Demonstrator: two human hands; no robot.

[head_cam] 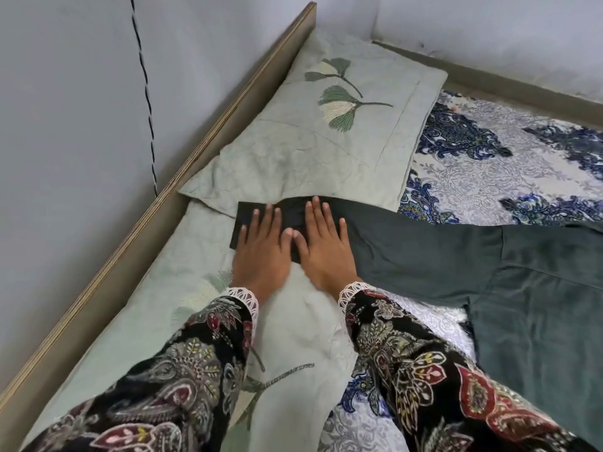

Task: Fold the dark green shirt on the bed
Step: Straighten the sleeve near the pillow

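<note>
The dark green shirt [509, 288] lies spread on the bed, its body at the right edge of view and one long sleeve [408, 249] stretched leftward across the pillows. My left hand [261, 249] lies flat with straight fingers on the sleeve's cuff end [248, 212]. My right hand [323, 246] presses flat on the sleeve just beside it, thumbs nearly touching. Both arms wear dark floral sleeves with white lace cuffs.
Two pale green pillows with leaf prints, one far [319, 132] and one near [169, 321], lie along the wooden bed frame [202, 148] by the grey wall. A blue-and-white patterned bedsheet [496, 171] covers the mattress to the right. A black cord [145, 93] hangs on the wall.
</note>
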